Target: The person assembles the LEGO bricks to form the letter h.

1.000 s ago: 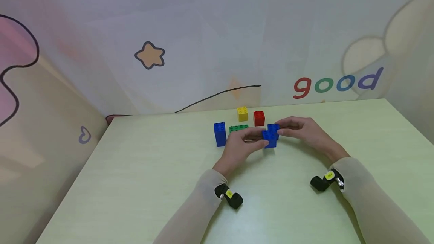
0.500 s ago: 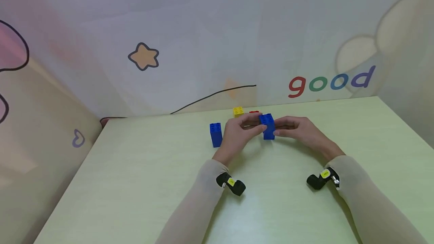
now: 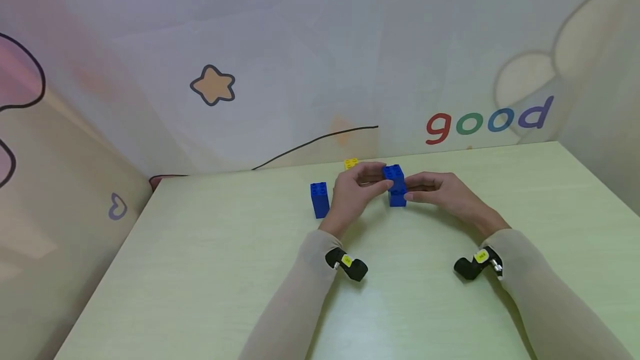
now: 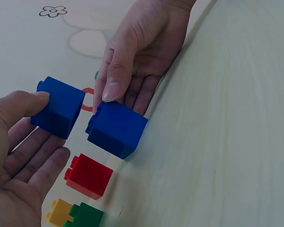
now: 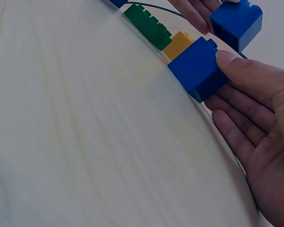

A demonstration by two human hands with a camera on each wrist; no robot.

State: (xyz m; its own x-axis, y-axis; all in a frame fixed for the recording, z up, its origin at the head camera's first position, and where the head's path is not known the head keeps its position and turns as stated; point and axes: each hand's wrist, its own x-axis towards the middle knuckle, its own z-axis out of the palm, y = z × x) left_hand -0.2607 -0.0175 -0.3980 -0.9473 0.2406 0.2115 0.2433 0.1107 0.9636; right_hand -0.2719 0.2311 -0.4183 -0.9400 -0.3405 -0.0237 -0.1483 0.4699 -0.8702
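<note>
My left hand (image 3: 348, 199) pinches a blue toy building brick (image 4: 59, 108) between thumb and fingers, studs facing up. Just below it is a second blue brick (image 4: 117, 130), pinched by my right hand (image 3: 445, 196) at its right side. The wrist views show a gap between the two bricks, the upper one lifted off the lower. In the right wrist view the lower blue brick (image 5: 197, 70) is low at the tabletop, with my thumb on it, and the raised blue brick (image 5: 236, 23) is above it.
A tall blue block (image 3: 320, 200) stands left of my left hand. Behind the hands are a red brick (image 4: 89, 176), a yellow brick (image 3: 351, 163) and a green brick (image 5: 147, 27). The printed backdrop (image 3: 300, 71) rises at the table's far edge.
My left hand has lifted its blue brick from in front of the right-hand brick to above it, moving slightly away from me. My right hand stays nearly in place.
</note>
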